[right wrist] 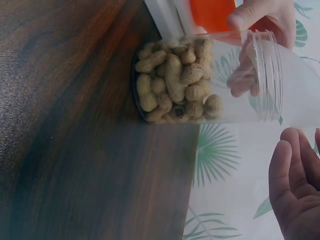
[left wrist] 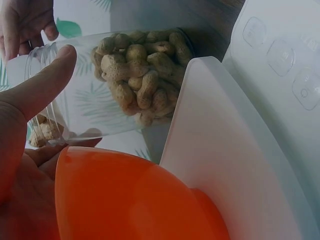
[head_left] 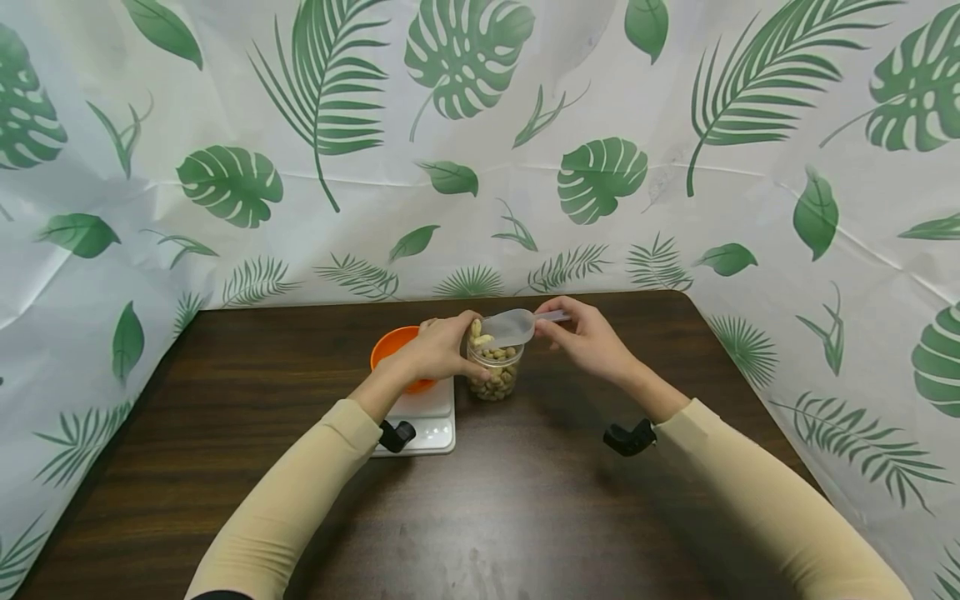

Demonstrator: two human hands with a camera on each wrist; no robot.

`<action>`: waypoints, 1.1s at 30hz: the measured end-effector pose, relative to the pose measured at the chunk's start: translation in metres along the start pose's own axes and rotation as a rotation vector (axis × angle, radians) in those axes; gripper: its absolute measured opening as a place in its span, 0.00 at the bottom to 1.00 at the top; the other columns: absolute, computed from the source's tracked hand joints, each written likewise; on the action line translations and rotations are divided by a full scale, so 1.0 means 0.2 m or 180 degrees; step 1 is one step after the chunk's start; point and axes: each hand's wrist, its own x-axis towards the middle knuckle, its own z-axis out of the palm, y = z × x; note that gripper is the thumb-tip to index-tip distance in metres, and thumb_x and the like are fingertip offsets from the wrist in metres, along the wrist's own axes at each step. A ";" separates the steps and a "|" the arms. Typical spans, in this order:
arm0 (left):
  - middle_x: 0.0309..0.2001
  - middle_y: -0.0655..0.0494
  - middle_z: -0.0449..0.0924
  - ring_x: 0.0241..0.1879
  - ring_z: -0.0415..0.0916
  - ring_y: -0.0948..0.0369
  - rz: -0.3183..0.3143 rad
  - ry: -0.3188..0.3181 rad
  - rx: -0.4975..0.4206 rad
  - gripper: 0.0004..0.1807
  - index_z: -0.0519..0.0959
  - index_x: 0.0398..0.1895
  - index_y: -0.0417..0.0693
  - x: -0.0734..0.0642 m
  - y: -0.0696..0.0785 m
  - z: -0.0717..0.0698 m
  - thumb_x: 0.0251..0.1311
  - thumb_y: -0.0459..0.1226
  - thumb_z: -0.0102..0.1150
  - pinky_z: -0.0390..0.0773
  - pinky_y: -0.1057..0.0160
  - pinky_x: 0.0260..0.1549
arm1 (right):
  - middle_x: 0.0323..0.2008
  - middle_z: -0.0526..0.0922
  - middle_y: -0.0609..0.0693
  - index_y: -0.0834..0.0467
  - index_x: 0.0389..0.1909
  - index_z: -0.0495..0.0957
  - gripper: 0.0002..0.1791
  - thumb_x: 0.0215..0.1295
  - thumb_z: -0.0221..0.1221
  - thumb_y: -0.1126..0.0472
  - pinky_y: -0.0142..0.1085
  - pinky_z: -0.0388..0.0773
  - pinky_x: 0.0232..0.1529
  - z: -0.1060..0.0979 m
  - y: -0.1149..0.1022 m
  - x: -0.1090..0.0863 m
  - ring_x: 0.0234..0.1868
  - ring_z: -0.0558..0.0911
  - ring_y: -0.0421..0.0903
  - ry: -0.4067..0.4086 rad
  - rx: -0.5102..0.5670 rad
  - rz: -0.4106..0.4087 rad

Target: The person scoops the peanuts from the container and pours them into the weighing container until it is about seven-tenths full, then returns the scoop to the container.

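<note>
A clear plastic jar (head_left: 495, 385) part-filled with unshelled peanuts (left wrist: 145, 75) stands on the table. My left hand (head_left: 441, 346) grips it near the threaded rim, with the thumb on the near side and fingers behind. Between thumb and fingers my right hand (head_left: 588, 340) pinches the handle of a translucent scoop (head_left: 514, 325). The scoop's bowl lies tilted over the jar's mouth, its front end toward my left hand. A few peanuts (head_left: 478, 336) sit at that front end, by the left fingers.
An orange bowl (head_left: 390, 343) rests on a white kitchen scale (head_left: 433, 437), just left of the jar and partly hidden by my left hand and forearm. The dark wooden table (head_left: 525, 500) ends at a leaf-patterned sheet (head_left: 495, 208) behind.
</note>
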 end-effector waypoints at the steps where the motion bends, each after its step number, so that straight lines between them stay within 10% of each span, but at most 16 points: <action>1: 0.52 0.55 0.80 0.54 0.76 0.52 0.0007 0.0005 -0.0009 0.43 0.70 0.66 0.45 0.00 0.00 0.00 0.51 0.51 0.80 0.58 0.42 0.63 | 0.46 0.84 0.61 0.65 0.55 0.78 0.13 0.77 0.58 0.61 0.37 0.83 0.38 0.00 0.00 0.00 0.40 0.85 0.50 0.0008 0.0001 0.0007; 13: 0.50 0.57 0.79 0.53 0.76 0.53 0.0021 0.0009 -0.0003 0.39 0.71 0.61 0.47 0.00 -0.01 0.00 0.51 0.51 0.80 0.58 0.42 0.62 | 0.43 0.85 0.61 0.64 0.54 0.78 0.13 0.78 0.58 0.59 0.39 0.83 0.38 -0.01 0.02 -0.02 0.39 0.84 0.53 0.0105 0.0051 0.0097; 33: 0.70 0.51 0.71 0.64 0.71 0.50 0.0039 -0.0036 0.0160 0.60 0.52 0.82 0.47 0.00 0.00 0.01 0.53 0.53 0.78 0.54 0.36 0.64 | 0.41 0.85 0.67 0.67 0.54 0.77 0.15 0.79 0.55 0.59 0.35 0.80 0.34 0.01 0.08 -0.05 0.32 0.81 0.54 0.0279 0.0420 0.0111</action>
